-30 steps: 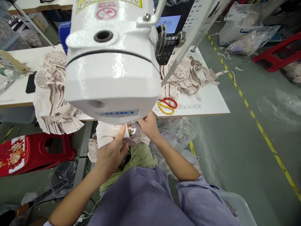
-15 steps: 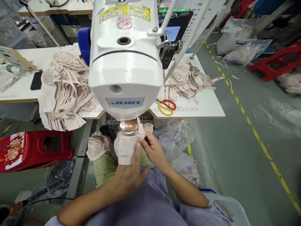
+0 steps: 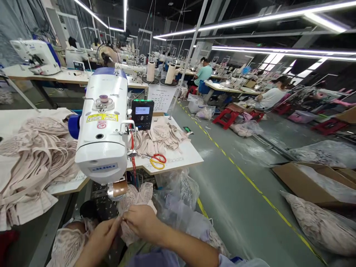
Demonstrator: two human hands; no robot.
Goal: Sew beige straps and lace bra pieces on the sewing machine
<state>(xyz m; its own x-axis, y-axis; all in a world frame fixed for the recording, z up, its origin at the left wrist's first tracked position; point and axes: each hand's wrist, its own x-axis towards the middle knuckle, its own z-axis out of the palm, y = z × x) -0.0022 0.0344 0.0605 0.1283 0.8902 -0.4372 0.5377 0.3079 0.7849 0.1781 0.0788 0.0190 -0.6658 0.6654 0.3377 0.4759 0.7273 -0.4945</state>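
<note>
My left hand point(image 3: 101, 237) and my right hand point(image 3: 141, 221) meet low in the view, just below the white sewing machine point(image 3: 103, 129). Both pinch a beige lace garment piece point(image 3: 133, 202) that hangs under the machine's metal foot point(image 3: 118, 189). The fingers of both hands are closed on the fabric. Another lace piece point(image 3: 69, 244) lies at my lower left.
A big pile of beige garments point(image 3: 33, 159) covers the table on the left. More pieces point(image 3: 161, 137) and red and yellow scissors point(image 3: 157, 161) lie on the right table. Clear plastic bags point(image 3: 178, 207) sit by my right side. Other people work at far tables point(image 3: 205, 72).
The view has tilted up from the machine's head to the whole hall. Both hands have dropped lower and come together on the fabric, away from the foot.
</note>
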